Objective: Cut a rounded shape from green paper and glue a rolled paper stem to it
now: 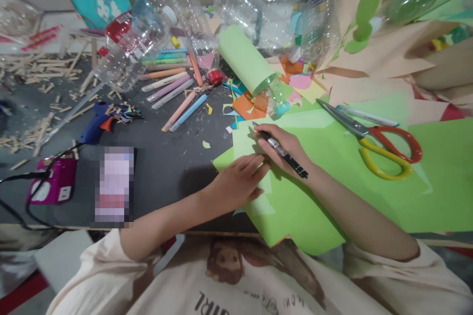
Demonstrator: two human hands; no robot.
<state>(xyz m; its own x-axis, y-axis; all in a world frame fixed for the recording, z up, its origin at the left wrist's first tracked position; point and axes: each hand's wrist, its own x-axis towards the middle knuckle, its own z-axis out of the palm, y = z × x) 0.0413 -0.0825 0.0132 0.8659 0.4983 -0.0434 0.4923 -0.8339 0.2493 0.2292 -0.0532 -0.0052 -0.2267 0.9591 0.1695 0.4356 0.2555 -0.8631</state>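
On the near right of the desk (192,157), in the head view, bright green paper (321,216) lay in overlapping flat sheets, its near corners jutting past the desk's edge. A paler, almost minty sheet (244,142) rested on top, under both hands. Above it slanted a slim black pen (283,151) with a silvery, glossy middle, its tip towards the far left. The right hand's (290,145) fingers were clamped on the pen; the left hand (236,179) lay palm down on the paper, its fingers extended close together and its thumb apart.

Both hands covered much of the pale sheet, so its outline was hard to follow. Whether the pen tip touched the paper could not be told, nor whether the left fingertips met the right hand. On the right, the picture's edge cut off the green paper beyond the scissors (373,133). Pixelation hid the phone's screen (114,182) on the left, and glare blurred the clear bottles (258,10) at the far side.
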